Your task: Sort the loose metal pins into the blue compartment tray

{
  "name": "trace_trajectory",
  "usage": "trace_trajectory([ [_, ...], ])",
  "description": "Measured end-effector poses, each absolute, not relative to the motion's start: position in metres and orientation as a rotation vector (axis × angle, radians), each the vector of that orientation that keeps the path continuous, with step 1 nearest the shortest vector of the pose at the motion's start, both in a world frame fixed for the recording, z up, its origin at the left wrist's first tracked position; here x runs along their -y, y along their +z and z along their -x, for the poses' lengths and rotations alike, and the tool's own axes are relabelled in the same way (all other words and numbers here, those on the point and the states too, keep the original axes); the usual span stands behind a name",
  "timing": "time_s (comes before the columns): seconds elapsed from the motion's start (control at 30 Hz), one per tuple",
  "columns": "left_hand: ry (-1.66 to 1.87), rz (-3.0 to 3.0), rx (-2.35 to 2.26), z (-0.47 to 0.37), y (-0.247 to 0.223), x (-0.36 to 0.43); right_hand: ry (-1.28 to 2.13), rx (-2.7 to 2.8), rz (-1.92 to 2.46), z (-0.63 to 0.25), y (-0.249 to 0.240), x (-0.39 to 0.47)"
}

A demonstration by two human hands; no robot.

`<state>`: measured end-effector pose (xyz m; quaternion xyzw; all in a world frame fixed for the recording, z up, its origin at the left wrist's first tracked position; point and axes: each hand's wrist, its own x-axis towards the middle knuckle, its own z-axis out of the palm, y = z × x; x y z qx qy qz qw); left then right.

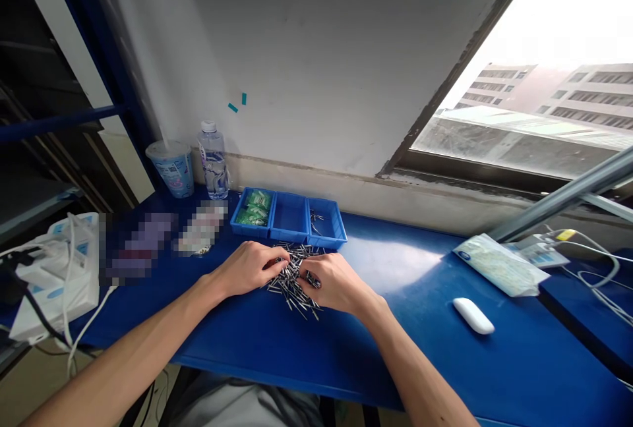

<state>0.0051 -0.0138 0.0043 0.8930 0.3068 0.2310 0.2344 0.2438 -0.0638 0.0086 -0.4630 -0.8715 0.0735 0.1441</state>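
Note:
A loose pile of thin silver metal pins (295,285) lies on the blue tabletop in front of the blue bins. At its left side my left hand (250,267) has its thumb and forefinger bent together over the pins; what sits between the fingertips is too small to make out. From the right, my right hand (333,281) curls over the same pile, with several pins showing between its thumb and fingers. Just behind the hands stand three joined blue bins: the left bin (239,223) holds green-tinted packets, the middle bin (289,215) shows its bare floor, and the right bin (332,216) contains a few pins.
A lidded cup (174,173) and a water bottle (213,163) stand at the back left. Power strips with cables (59,282) occupy the left edge, near two blurred-out items. On the right are a white mouse (473,315), a plastic packet (502,265) and more cables.

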Motion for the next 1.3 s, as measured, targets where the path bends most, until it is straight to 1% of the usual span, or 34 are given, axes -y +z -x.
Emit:
trace_trajectory([
  [0.27,0.652,-2.453,-0.83,-0.0055,0.0041,0.0161,0.088,2.497,1.508,-0.2465,0.0042,0.0565],
  [0.73,0.605,-2.444,-0.828,-0.0069,0.0035,0.0163,0.132,2.559,1.607,-0.2465,0.0101,0.0569],
  [0.97,0.608,-2.439,-0.822,-0.0077,0.0008,0.0152,0.185,2.545,1.584,-0.2489,0.0118,0.0577],
  [1.13,0.615,-2.43,-0.824,-0.0081,0.0005,0.0159,0.14,2.56,1.564,-0.2512,0.009,0.0563],
  [1.3,0.612,-2.417,-0.83,-0.0094,0.0006,0.0167,0.055,2.45,1.475,-0.2513,0.0081,0.0562],
])
